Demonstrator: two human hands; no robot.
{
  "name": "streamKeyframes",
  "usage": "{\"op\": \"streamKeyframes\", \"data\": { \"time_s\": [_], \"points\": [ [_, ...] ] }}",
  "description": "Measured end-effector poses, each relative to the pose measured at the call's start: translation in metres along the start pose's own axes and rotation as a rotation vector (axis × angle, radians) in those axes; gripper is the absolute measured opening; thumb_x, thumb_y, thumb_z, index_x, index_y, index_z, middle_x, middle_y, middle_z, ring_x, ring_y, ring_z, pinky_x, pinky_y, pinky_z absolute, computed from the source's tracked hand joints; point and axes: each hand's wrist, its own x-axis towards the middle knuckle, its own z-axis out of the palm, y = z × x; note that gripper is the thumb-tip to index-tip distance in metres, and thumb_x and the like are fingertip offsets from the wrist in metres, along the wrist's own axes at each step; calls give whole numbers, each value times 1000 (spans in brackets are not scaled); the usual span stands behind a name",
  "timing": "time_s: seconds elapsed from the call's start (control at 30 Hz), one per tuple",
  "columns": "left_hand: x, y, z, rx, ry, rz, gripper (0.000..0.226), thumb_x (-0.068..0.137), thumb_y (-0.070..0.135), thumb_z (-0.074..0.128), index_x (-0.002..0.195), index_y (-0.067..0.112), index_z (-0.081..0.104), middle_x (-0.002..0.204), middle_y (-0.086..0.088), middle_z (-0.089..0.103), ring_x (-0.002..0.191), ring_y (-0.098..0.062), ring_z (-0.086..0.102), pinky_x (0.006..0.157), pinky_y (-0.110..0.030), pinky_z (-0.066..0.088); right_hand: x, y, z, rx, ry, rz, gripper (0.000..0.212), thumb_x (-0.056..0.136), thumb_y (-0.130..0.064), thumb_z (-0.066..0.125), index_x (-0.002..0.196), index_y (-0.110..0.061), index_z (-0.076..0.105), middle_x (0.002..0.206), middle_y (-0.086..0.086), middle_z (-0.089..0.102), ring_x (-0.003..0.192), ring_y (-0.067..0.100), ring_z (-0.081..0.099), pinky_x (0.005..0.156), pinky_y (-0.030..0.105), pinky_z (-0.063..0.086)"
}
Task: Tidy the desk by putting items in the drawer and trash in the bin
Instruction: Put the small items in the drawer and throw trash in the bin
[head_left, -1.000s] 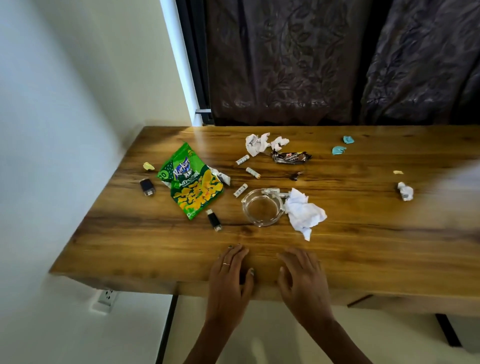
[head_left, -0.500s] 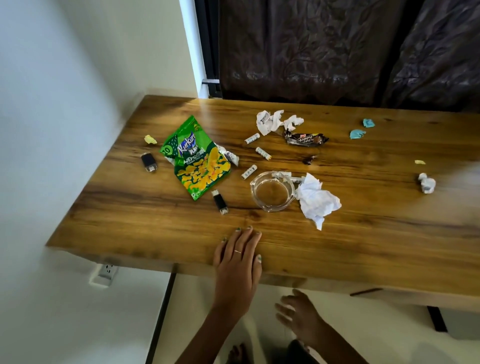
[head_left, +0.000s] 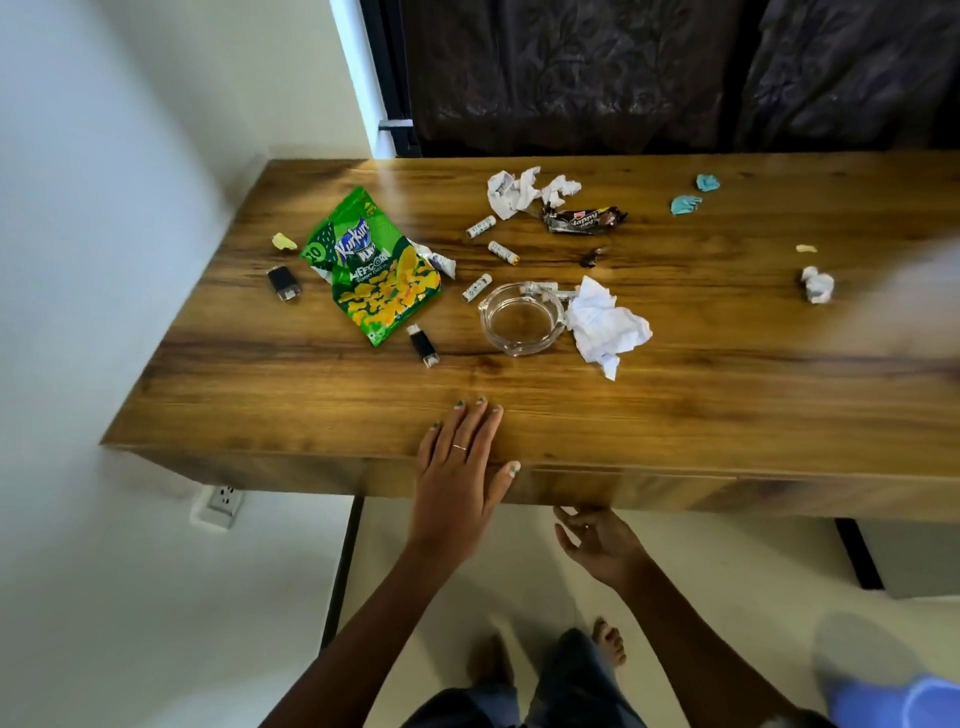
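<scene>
Left hand (head_left: 460, 467) flat on the near edge of the wooden bench (head_left: 727, 405), fingers straight, thumb over the front face — holding nothing. Right hand (head_left: 597, 543) below the bench edge, fingers loosely curled up toward the underside of the wooden drawer front (head_left: 623, 488); can't tell if touching. Drawer shut.

Beyond left hand fingertips: black USB stick (head_left: 423, 344), clear glass ashtray (head_left: 520, 318), crumpled white paper (head_left: 605, 325) touching the ashtray's right side. Further out and left: green-and-yellow snack bag (head_left: 379, 265), second black USB stick (head_left: 284, 283), small yellow scrap (head_left: 284, 241). Three small white batteries (head_left: 478, 287) scattered between bag and ashtray. Far side: crumpled white tissues (head_left: 519, 189), dark candy wrapper (head_left: 584, 219). Well right of both hands: two light blue paper scraps (head_left: 685, 203), small white paper ball (head_left: 818, 284).
</scene>
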Motion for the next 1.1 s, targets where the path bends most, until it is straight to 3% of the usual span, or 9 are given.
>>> {"op": "streamKeyframes", "data": {
  "time_s": [0.1,0.17,0.27,0.33,0.4,0.53,0.67,0.83,1.1],
  "points": [
    [-10,0,2,21,-13,0,61,96,54,25,147,21,29,153,1,31,144,-18,22,116,-40,18,-10,11,-8,-46,54,-6,31,82,17,39,84,-11,50,97,8,59,103,24,59,73,35,46],
    [-15,5,-1,-7,4,-29,61,97,55,22,146,21,32,152,0,34,143,-19,24,116,-39,17,-27,22,-15,-145,97,10,20,87,10,42,91,-7,51,101,11,61,104,28,59,74,35,47],
    [-20,13,-4,-43,21,-47,57,96,48,31,145,19,33,152,-2,33,143,-20,24,116,-42,19,-76,33,-24,-672,100,15,17,95,-10,45,107,-8,58,103,8,66,92,22,61,72,29,45],
    [-25,16,-4,-16,-2,-18,63,91,38,44,148,17,27,155,-4,27,144,-23,19,116,-44,17,-111,33,-26,-967,-2,-49,17,95,-12,48,102,-9,64,96,4,66,79,12,60,62,18,42],
    [-34,21,-3,-11,-61,27,78,84,29,53,151,17,14,158,-5,13,146,-25,5,116,-46,9,-144,28,-20,-1111,-119,-92,17,93,-16,51,96,-14,68,92,1,70,76,6,62,62,14,42],
    [-55,29,-2,27,-209,113,83,76,23,34,152,18,1,159,-10,-6,145,-31,-12,116,-53,5,-198,16,8,-1128,-279,-219,23,97,-24,46,96,-18,68,95,3,72,86,12,66,71,19,47],
    [-70,29,-6,30,-451,92,82,91,28,33,139,22,-34,145,-8,-42,134,-30,-38,116,-51,-10,-215,9,34,-1176,-257,-465,20,96,-20,46,98,-21,66,91,0,70,87,11,66,72,19,50],
    [-95,38,-16,-7,-570,92,77,96,31,31,141,21,-31,146,-7,-40,135,-30,-37,112,-45,-18,-209,2,58,-1269,-224,-619,18,95,-20,48,96,-29,64,91,-8,68,88,1,64,79,22,50],
    [-117,38,-25,-163,-845,102,67,99,29,26,147,23,-20,153,-1,-31,139,-26,-31,113,-45,-15,-184,-12,102,-1410,-223,-737,15,94,-20,51,100,-24,64,94,-12,64,89,-1,59,78,16,43]
  ]
}}
